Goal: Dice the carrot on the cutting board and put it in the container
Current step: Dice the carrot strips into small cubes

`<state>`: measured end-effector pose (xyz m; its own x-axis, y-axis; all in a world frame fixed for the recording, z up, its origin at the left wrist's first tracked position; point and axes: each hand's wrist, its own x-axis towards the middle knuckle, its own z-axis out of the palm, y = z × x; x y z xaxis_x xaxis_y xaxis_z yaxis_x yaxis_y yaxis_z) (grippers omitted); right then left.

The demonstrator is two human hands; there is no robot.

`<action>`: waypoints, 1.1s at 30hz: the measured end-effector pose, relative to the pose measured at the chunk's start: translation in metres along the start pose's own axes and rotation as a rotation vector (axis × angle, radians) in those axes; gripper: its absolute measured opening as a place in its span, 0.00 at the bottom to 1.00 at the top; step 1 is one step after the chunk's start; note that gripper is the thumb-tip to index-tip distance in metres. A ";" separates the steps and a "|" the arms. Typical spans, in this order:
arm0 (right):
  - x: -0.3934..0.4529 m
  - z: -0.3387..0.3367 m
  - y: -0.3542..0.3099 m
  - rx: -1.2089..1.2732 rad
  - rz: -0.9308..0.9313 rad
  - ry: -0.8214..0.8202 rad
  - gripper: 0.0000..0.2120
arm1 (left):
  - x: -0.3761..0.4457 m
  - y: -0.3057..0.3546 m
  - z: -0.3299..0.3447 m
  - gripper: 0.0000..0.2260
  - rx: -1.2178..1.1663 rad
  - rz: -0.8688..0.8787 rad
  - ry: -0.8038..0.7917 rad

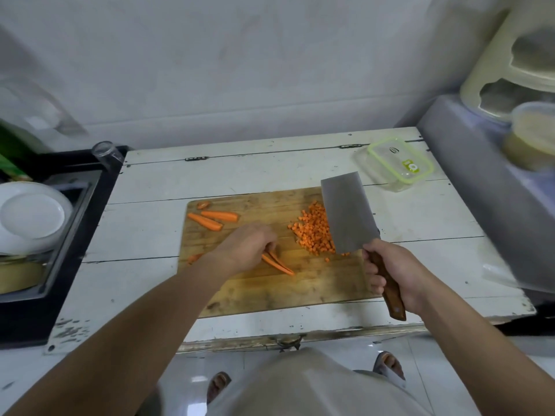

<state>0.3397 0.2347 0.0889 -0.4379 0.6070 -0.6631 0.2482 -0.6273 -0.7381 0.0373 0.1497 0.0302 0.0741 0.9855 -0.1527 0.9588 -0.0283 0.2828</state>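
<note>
**Carrot half diced, cleaver lifted over the board**

Nearest the camera, the person's two forearms reach over the front edge of the white painted table (144,229). The right hand (393,274) is wrapped around the brown wooden handle of a cleaver (348,214), whose broad blade is raised and tilted above the right part of the wooden cutting board (270,292). The left hand (246,247) rests on the middle of the board, its fingers curled over thin carrot strips (277,264) that poke out toward the right. A small carrot piece lies just left of that wrist.

Beyond the hands, a heap of diced carrot (312,232) sits on the right side of the board, partly hidden by the blade. At the far left corner of the board lie two longer carrot sticks (213,220) and a small end piece.

Further back on the right of the table stands the clear container (399,163) with a green-rimmed lid on it, well apart from the board. To the far left, white plates (33,217) sit in a dark sink.
</note>
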 end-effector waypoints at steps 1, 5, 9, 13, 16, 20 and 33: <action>0.000 0.002 0.001 -0.004 0.002 0.000 0.10 | -0.003 -0.004 0.001 0.12 -0.007 -0.003 0.029; 0.001 0.008 0.001 -0.036 0.016 -0.002 0.10 | -0.008 0.000 -0.004 0.19 -0.021 0.023 -0.017; 0.002 0.011 -0.001 -0.094 0.008 -0.016 0.08 | -0.015 0.008 -0.004 0.17 0.074 0.137 -0.109; -0.001 0.016 0.001 -0.201 -0.035 0.007 0.07 | -0.039 0.015 0.019 0.11 0.002 -0.046 0.086; 0.000 0.025 0.009 -0.475 -0.097 0.080 0.08 | -0.051 0.034 0.042 0.12 -0.133 -0.275 0.285; 0.000 0.042 0.023 -0.974 -0.333 0.133 0.05 | -0.059 0.063 0.062 0.16 -0.185 -0.347 0.453; -0.004 0.058 0.035 -1.284 -0.421 0.285 0.12 | -0.068 0.042 0.069 0.19 -0.088 -0.313 0.553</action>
<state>0.3003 0.1818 0.0731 -0.5263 0.8126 -0.2504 0.8254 0.4175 -0.3800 0.0917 0.0702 -0.0130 -0.3811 0.8861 0.2638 0.8841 0.2657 0.3844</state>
